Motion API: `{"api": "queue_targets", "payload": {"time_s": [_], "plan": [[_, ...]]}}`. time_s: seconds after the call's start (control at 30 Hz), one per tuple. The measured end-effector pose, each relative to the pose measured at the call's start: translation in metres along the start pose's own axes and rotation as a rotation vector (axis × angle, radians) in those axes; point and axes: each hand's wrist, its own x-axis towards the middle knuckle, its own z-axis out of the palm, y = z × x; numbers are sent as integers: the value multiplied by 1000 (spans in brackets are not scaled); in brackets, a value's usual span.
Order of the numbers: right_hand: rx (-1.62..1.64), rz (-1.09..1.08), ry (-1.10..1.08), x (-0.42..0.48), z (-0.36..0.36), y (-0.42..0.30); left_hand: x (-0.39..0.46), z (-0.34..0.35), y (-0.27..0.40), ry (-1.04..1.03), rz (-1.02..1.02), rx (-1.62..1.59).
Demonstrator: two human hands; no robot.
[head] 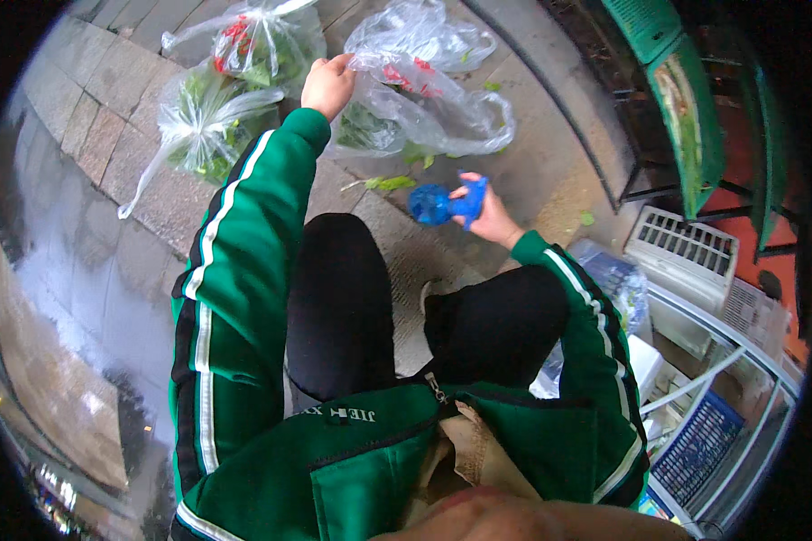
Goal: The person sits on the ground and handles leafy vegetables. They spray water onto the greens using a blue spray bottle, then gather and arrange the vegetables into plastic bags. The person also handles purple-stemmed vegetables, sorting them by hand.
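Note:
My left hand point(329, 86) pinches the rim of a clear plastic bag point(440, 115) with red printing, which lies on the paving with leafy greens point(369, 128) inside. In my right hand point(492, 215) is a blue spray bottle point(430, 204), held by its head with the rounded body towards the left. Left of my left hand sit two knotted clear bags of leafy greens, a lower bag point(206, 128) and an upper bag point(264, 51) with red marks. Beyond the gripped bag lies another crumpled clear bag point(423, 34).
A loose green leaf point(391, 182) lies on the paving point(128, 135) before my knees. To the right stand a white slotted box point(683, 243), a metal-framed rack point(724, 331), a blue plastic basket point(700, 446) and a green panel point(690, 122). The ground at left looks wet.

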Motion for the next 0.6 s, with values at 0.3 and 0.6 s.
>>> {"api": "queue_targets", "payload": {"time_s": [0.3, 0.6], "plan": [[-198, 22, 516, -42, -170, -40, 48, -34, 78, 125, -32, 241], [281, -28, 571, 19, -107, -105, 7, -31, -3, 10, -207, -32]]}}
